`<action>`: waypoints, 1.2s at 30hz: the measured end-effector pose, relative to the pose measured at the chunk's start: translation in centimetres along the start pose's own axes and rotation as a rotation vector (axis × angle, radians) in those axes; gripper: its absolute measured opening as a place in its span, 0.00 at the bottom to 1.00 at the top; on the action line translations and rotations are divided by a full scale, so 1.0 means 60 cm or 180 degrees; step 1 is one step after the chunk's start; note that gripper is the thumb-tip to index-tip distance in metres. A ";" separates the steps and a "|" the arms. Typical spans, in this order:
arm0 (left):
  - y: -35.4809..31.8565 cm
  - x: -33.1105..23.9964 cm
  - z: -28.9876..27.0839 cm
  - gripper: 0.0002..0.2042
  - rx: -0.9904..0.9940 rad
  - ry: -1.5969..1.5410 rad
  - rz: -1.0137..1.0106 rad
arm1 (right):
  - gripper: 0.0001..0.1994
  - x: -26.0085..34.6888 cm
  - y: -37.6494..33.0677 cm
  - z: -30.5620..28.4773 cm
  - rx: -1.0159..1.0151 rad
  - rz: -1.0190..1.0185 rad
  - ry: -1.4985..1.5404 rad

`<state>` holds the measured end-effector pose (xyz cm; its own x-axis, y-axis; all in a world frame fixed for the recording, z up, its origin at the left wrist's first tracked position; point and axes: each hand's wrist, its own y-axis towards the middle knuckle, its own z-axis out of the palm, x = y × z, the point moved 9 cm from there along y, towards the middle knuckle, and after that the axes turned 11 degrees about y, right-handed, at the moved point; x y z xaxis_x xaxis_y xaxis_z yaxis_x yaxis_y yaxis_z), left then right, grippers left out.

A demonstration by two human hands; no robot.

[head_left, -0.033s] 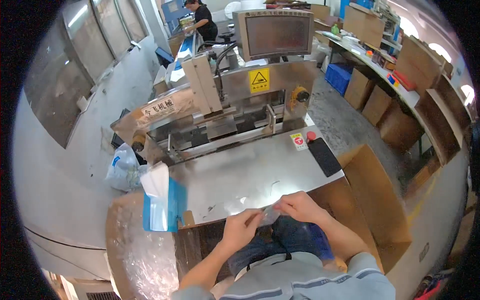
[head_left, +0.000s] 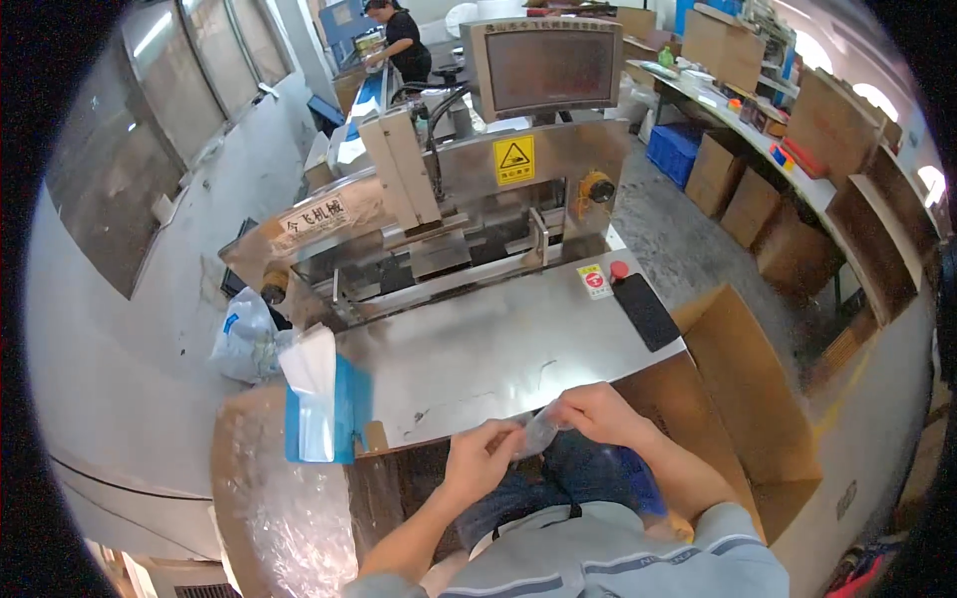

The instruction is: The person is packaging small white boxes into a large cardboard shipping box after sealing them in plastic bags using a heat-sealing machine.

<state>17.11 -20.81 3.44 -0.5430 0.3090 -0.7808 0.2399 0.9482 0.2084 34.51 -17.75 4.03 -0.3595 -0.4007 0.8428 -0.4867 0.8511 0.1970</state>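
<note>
Between my two hands I hold a small clear plastic bag or film piece [head_left: 539,433], just off the front edge of the machine's metal worktop [head_left: 449,369]. My left hand [head_left: 482,453] pinches its left end with thumb and fingers. At the upper right end, my right hand [head_left: 595,411] has its fingers closed on the same plastic. Whether anything lies inside the plastic is too small to tell. Beyond the worktop stands the metal machine's clamp head [head_left: 441,254], apart from both hands.
Left of the worktop, a blue box [head_left: 349,399] holds clear plastic sheets [head_left: 314,389]. Below it, a carton holds crumpled clear plastic [head_left: 294,528]. A black phone-like slab [head_left: 645,312] lies near a red button [head_left: 619,269]. An open carton [head_left: 748,389] stands right. A co-worker [head_left: 404,45] works far back.
The plastic between my hands has shifted slightly and shows a little more stretched out. Both hands keep nearly the same place and grip.
</note>
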 end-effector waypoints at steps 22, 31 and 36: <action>0.021 -0.004 0.035 0.26 0.1233 0.0850 0.0370 | 0.06 0.014 -0.010 0.085 0.0459 -0.0900 -0.0866; 0.026 -0.022 0.050 0.32 0.1262 0.0810 0.0836 | 0.05 0.006 -0.012 0.091 0.0671 -0.0896 -0.0811; 0.023 0.016 0.054 0.16 0.1016 0.1073 0.0919 | 0.06 -0.028 -0.008 0.097 0.0929 -0.0539 -0.0772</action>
<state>19.51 -19.44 1.07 -0.6342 0.6099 -0.4752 0.6213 0.7678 0.1562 30.68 -19.47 -0.38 -0.4153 -0.6247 0.6613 -0.7478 0.6483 0.1428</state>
